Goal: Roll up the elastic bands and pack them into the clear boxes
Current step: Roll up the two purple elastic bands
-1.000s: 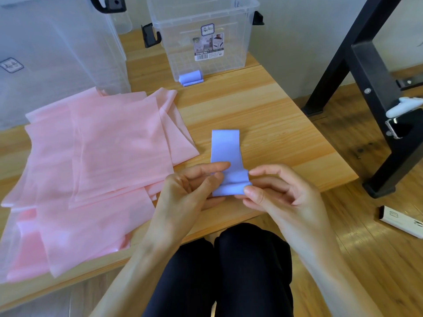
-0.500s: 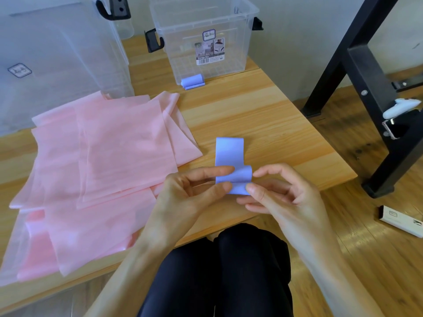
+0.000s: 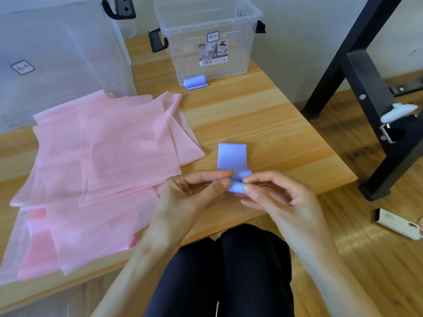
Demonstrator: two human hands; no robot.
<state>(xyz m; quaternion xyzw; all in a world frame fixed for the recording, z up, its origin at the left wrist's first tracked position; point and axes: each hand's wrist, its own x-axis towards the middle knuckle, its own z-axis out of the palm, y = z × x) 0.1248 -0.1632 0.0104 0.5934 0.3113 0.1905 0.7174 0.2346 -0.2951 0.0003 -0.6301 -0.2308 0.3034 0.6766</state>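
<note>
Hands meet at the near edge of the light wooden table (image 3: 263, 115), both on 1 lavender-blue elastic band (image 3: 232, 157). My left hand (image 3: 190, 195) pinches the rolled near end between thumb and forefinger, and my right hand (image 3: 274, 195) pinches the same roll from the other side with curled fingers. The unrolled part of the band lies flat on the wood, reaching away from me. Just left of it spreads a loose pile of pink plastic sleeves (image 3: 103, 168), overlapping each other. At the far edge stands a small clear plastic storage box (image 3: 208, 35) with black latches, and a rolled lavender-blue band (image 3: 194, 82) rests on the table against its front wall. A larger clear plastic box (image 3: 57, 53) stands at the far left behind the pink pile.
</note>
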